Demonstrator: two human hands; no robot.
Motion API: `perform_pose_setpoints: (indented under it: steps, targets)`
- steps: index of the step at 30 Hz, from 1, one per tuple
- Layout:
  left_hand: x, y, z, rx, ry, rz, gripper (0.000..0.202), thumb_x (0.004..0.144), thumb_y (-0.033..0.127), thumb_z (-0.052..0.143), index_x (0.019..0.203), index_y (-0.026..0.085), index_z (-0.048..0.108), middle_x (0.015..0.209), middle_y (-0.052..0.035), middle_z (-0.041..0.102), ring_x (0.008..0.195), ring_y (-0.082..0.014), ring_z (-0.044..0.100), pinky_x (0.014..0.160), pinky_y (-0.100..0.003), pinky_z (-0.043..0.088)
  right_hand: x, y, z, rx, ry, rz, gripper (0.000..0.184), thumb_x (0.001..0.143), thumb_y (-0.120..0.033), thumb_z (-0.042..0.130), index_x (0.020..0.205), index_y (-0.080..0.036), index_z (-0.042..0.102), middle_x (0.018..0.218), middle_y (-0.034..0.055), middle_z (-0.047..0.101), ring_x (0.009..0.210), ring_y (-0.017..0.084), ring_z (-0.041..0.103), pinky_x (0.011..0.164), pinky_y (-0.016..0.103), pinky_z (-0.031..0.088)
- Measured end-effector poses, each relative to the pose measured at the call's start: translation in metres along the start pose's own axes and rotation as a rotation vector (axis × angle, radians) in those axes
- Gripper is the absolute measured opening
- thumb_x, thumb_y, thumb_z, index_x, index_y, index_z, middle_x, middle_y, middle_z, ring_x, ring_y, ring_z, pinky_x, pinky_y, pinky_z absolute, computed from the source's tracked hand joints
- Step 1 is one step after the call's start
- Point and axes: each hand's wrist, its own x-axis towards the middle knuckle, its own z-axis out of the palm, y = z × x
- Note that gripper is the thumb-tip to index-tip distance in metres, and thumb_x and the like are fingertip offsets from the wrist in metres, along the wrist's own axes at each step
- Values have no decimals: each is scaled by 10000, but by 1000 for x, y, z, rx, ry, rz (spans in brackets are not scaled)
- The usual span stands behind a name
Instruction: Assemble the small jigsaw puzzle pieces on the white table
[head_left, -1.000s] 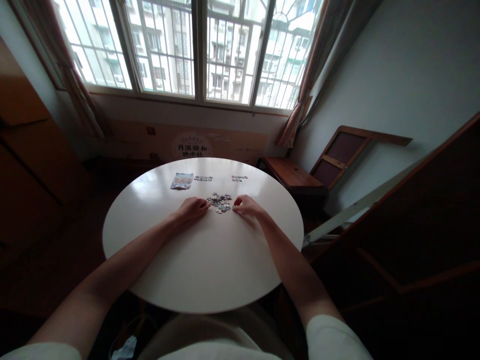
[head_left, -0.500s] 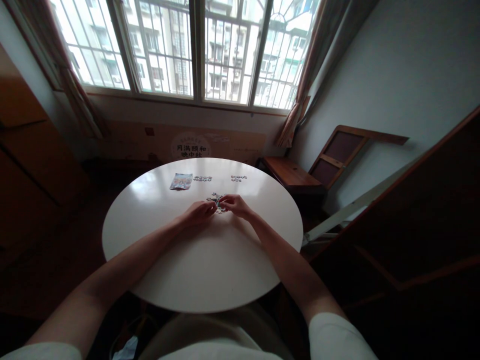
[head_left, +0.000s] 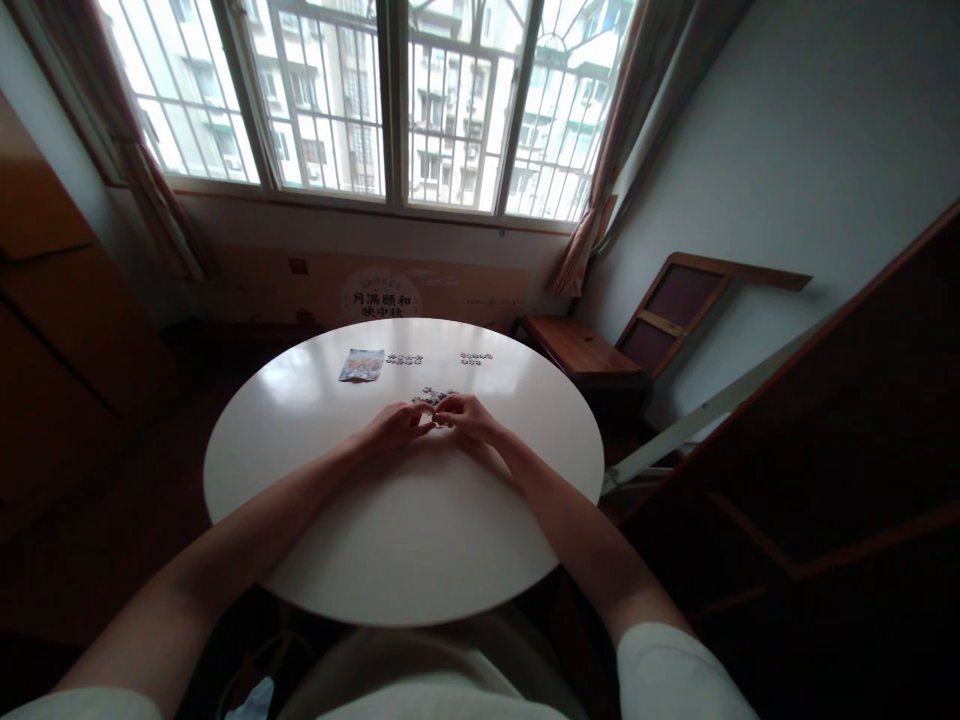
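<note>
A round white table point(head_left: 405, 530) carries a small heap of loose jigsaw pieces point(head_left: 431, 396) near its far middle. My left hand point(head_left: 397, 425) and my right hand point(head_left: 465, 418) meet just in front of the heap, fingertips touching. Both hands are curled in a pinch over small pieces that are too tiny to make out. Most of the heap is hidden behind my fingers. Two short joined strips of pieces lie farther back, one strip point(head_left: 405, 359) left of centre and one strip point(head_left: 476, 358) to the right.
A small printed picture card point(head_left: 361, 365) lies at the table's far left. A low wooden stool point(head_left: 585, 352) and a leaning wooden frame point(head_left: 679, 310) stand to the right. A barred window point(head_left: 375, 100) and a cardboard box point(head_left: 382, 290) are behind the table.
My right hand has moved left from beside the heap to meet my left hand, which shifted slightly right. The two hands now pinch together over the pieces.
</note>
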Motion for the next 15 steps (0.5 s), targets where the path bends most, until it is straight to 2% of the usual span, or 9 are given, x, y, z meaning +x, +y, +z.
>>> perform_pose_setpoints:
  steps: [8,15]
  targets:
    - [0,2,-2,21,-13,-6,325,841,417,481,980,183,660,526,44,469,472,-74,387,512,-194,269,-1,-3,0,-45,13,30,367,660,-414,720,841,-104,640,636,22,629,575,105,571,561,226,450]
    - [2,0,-2,9,19,-102,324,831,411,483,986,172,637,516,48,467,463,-81,402,488,-195,250,0,3,-2,-91,75,43,312,672,-379,706,805,-106,633,659,32,636,589,114,589,583,237,472]
